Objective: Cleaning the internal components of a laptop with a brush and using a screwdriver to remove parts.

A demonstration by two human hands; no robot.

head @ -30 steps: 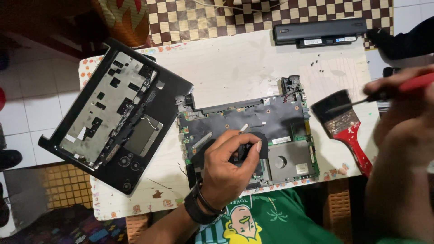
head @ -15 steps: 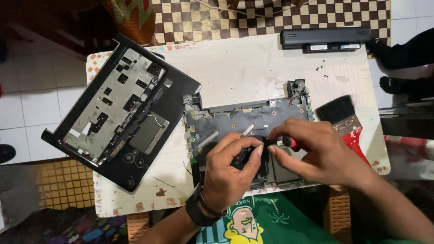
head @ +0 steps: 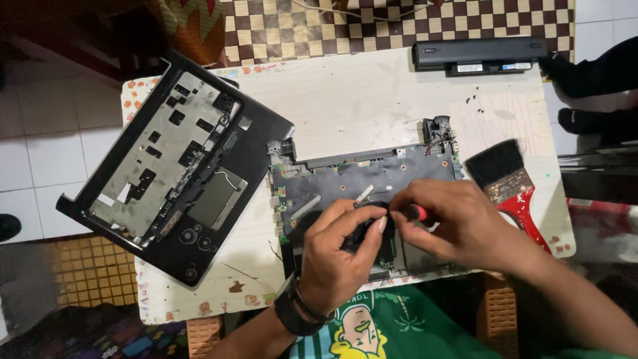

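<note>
The left hand [head: 339, 249] is pressing down on a round black part [head: 369, 233] on the dark circuit board [head: 372, 176], with its fingers curled over it and its thumb at the edge. The right hand [head: 458, 223] is closing tight around a red-handled screwdriver [head: 417, 213], and the tip is pointing into that same round part, right beside the left thumb. The board is lying near the front edge of the white table [head: 359, 100], close to the person's body. The tip could be slipping off a tiny screw and scratching the board, because both hands are crowding one small spot. A loose screw could be rolling away too, since no cup or dish is sitting on the table to catch it. The black laptop cover [head: 176, 169] is hanging over the table's left side, so a bump could be tipping it off. A red paintbrush [head: 508, 183] is lying just right of the board, and a long black battery [head: 478, 53] is resting at the far edge.
</note>
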